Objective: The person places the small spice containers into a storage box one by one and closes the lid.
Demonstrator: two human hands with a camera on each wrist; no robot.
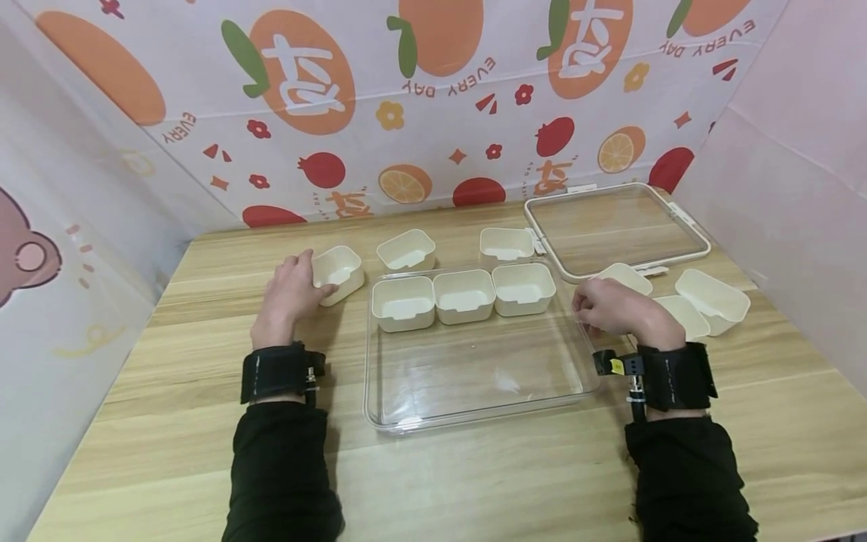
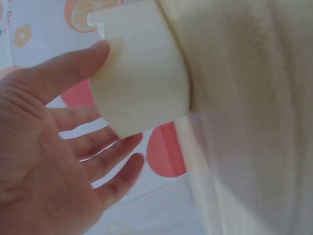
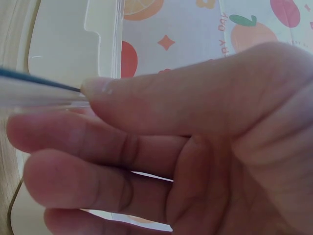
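My left hand (image 1: pixel 290 295) holds a small cream plastic bin (image 1: pixel 345 272) left of the clear plastic box (image 1: pixel 467 373). In the left wrist view the thumb presses one side of that bin (image 2: pixel 142 73), and the fingers reach round its far end. Three like bins stand in a row along the back of the box: a left one (image 1: pixel 404 320), a middle one (image 1: pixel 464 310) and a right one (image 1: pixel 524 301). My right hand (image 1: pixel 623 312) pinches the box's right rim (image 3: pixel 44 93) between thumb and fingers.
Behind the box stand two more cream bins (image 1: pixel 408 252) (image 1: pixel 506 245). A clear lid with a white frame (image 1: pixel 616 226) lies at the back right. Several cream bins (image 1: pixel 714 301) sit by my right hand. A printed cloth (image 1: pixel 447 143) hangs behind the wooden table (image 1: pixel 474 489).
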